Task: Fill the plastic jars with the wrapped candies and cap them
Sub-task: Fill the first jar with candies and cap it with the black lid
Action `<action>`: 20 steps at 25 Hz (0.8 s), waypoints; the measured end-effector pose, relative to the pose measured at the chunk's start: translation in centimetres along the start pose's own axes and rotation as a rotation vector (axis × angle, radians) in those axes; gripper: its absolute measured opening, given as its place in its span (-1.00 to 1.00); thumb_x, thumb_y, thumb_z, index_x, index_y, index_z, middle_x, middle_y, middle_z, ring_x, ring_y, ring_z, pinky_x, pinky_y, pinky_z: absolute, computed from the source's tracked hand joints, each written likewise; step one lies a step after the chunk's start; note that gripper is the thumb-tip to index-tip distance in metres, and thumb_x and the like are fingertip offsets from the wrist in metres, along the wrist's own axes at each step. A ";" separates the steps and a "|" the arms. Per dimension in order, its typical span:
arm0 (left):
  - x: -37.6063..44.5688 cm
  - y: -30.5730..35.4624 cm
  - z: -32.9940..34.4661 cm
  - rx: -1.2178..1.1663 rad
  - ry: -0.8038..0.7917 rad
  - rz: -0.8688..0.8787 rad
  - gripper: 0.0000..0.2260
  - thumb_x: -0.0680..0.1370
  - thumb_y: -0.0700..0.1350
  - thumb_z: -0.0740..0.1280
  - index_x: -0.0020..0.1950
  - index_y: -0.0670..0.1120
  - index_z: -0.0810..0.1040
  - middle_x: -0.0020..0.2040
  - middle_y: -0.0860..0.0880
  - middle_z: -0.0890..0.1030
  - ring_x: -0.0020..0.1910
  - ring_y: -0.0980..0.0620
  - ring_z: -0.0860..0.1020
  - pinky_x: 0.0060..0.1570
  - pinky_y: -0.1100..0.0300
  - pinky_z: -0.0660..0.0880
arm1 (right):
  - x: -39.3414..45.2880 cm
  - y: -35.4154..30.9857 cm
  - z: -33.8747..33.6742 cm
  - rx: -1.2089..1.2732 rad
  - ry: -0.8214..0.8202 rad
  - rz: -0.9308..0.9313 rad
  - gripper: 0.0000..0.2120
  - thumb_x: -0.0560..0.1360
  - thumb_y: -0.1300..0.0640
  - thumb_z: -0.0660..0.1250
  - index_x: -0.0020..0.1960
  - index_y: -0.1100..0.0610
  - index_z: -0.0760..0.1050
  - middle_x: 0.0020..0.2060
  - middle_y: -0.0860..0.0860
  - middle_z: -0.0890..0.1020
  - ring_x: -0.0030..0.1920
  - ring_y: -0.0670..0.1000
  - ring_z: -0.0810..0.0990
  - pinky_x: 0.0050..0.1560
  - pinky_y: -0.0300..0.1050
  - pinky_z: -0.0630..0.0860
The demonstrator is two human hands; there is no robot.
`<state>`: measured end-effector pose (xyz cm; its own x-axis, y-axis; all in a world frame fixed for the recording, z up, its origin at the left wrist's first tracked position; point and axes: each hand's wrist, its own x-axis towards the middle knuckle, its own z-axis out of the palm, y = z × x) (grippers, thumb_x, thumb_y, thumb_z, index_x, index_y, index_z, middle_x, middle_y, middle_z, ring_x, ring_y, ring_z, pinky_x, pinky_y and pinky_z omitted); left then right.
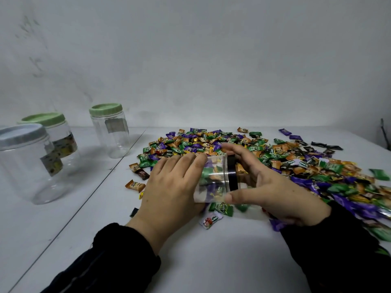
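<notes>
Centre of the frame: a clear plastic jar (213,178) lies on its side, its black cap (232,172) pointing right, with green, orange and purple candies showing through its wall. The left hand (169,187) lies over the jar's base end, fingers curved onto it. The right hand (268,182) wraps the capped end, thumb under and fingers over the top, clamped round it. Behind and to the right sprawls the heap of wrapped candies (285,159) on the white table (211,250). At left stand three capped jars: a green-lidded jar (110,132), empty; another green-lidded one (57,136); and nearest, a grey-lidded jar (27,163).
</notes>
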<state>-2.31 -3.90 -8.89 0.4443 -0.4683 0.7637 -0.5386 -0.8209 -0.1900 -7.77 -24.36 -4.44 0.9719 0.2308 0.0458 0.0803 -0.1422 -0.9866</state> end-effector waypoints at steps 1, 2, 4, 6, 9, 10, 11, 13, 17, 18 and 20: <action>0.0 0.1 0.0 -0.001 0.005 0.008 -0.34 0.31 0.19 0.47 0.32 -0.10 0.50 0.17 -0.07 0.60 0.11 -0.13 0.55 0.11 -0.01 0.42 | 0.1 0.1 0.0 0.061 0.033 0.035 -0.19 0.32 0.03 0.61 0.42 -0.32 0.29 0.39 0.00 0.44 0.18 0.13 0.65 -0.01 0.00 0.64; 0.0 0.2 0.1 0.000 0.002 0.017 -0.33 0.30 0.20 0.48 0.32 -0.09 0.49 0.18 -0.07 0.60 0.11 -0.13 0.55 0.11 -0.02 0.42 | 0.2 0.1 0.2 0.123 0.068 0.111 -0.24 0.30 -0.22 0.56 0.41 -0.30 0.30 0.35 0.05 0.51 0.11 0.17 0.67 -0.07 0.06 0.66; -0.1 0.2 0.2 0.005 -0.017 0.031 -0.28 0.27 0.21 0.50 0.34 -0.08 0.47 0.19 -0.07 0.59 0.13 -0.13 0.55 0.13 -0.03 0.43 | 0.2 0.0 0.3 0.130 0.083 0.311 -0.22 0.24 -0.53 0.27 0.33 -0.12 0.41 0.12 0.20 0.66 -0.21 0.21 0.70 -0.29 0.04 0.65; -0.1 0.1 0.2 0.002 -0.024 0.031 -0.25 0.24 0.21 0.51 0.34 -0.08 0.46 0.19 -0.07 0.59 0.13 -0.14 0.55 0.13 -0.03 0.43 | 0.2 0.0 0.2 0.074 0.049 0.383 -0.23 0.22 -0.52 0.22 0.23 -0.04 0.49 -0.12 0.22 0.69 -0.45 0.13 0.58 -0.47 -0.12 0.56; -0.1 0.0 0.1 0.004 -0.011 0.036 -0.29 0.27 0.18 0.50 0.34 -0.10 0.48 0.19 -0.08 0.59 0.12 -0.15 0.55 0.12 -0.04 0.43 | 0.1 0.1 0.2 0.140 0.034 0.249 -0.40 0.30 -0.22 0.42 0.24 0.05 0.50 -0.15 0.18 0.65 -0.40 0.09 0.58 -0.42 -0.08 0.57; -0.1 -0.1 0.2 0.010 -0.015 0.038 -0.30 0.28 0.17 0.50 0.34 -0.10 0.49 0.19 -0.09 0.59 0.12 -0.15 0.55 0.12 -0.05 0.44 | 0.1 0.0 0.1 0.135 0.038 0.197 -0.45 0.30 -0.08 0.50 0.26 0.01 0.50 -0.01 0.17 0.65 -0.30 0.13 0.64 -0.32 0.01 0.60; -0.1 -0.2 0.2 0.017 -0.024 0.035 -0.30 0.29 0.17 0.50 0.35 -0.10 0.49 0.20 -0.09 0.59 0.13 -0.16 0.55 0.13 -0.05 0.44 | 0.0 -0.2 0.1 0.108 0.045 0.161 -0.44 0.30 0.07 0.56 0.27 -0.07 0.50 0.12 0.13 0.63 -0.18 0.15 0.69 -0.22 0.07 0.61; -0.1 -0.2 0.2 0.024 -0.040 0.021 -0.29 0.30 0.19 0.50 0.36 -0.10 0.48 0.20 -0.09 0.59 0.14 -0.15 0.55 0.14 -0.05 0.43 | -0.1 -0.1 -0.1 0.079 0.056 0.122 -0.29 0.31 0.21 0.58 0.34 -0.25 0.44 0.28 0.03 0.55 -0.04 0.15 0.71 -0.14 0.02 0.63; -0.2 0.1 0.5 0.022 -0.039 0.047 -0.32 0.34 0.19 0.48 0.36 -0.10 0.48 0.22 -0.09 0.59 0.15 -0.16 0.55 0.15 -0.06 0.44 | 0.0 0.0 0.4 0.099 0.080 0.340 -0.19 0.19 -0.52 0.33 0.35 -0.17 0.40 0.10 0.23 0.65 -0.25 0.24 0.69 -0.29 0.03 0.65; -0.2 0.2 0.5 0.023 -0.042 0.053 -0.32 0.34 0.19 0.48 0.36 -0.10 0.48 0.22 -0.10 0.59 0.16 -0.16 0.55 0.16 -0.06 0.44 | 0.0 0.0 0.5 0.059 0.085 0.381 -0.19 0.17 -0.56 0.26 0.27 -0.11 0.47 -0.02 0.25 0.68 -0.35 0.21 0.65 -0.35 -0.03 0.63; -0.1 0.2 0.6 0.021 -0.040 0.058 -0.33 0.34 0.19 0.47 0.36 -0.11 0.48 0.22 -0.10 0.59 0.16 -0.16 0.55 0.16 -0.07 0.44 | 0.2 0.1 0.3 0.056 0.084 0.364 -0.25 0.18 -0.45 0.36 0.19 0.01 0.51 -0.17 0.23 0.67 -0.42 0.15 0.60 -0.39 -0.07 0.60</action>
<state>-2.10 -4.22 -9.40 0.4415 -0.5276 0.7258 -0.5496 -0.7984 -0.2461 -7.61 -24.03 -4.62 0.9494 0.0946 -0.2994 -0.2841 -0.1471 -0.9474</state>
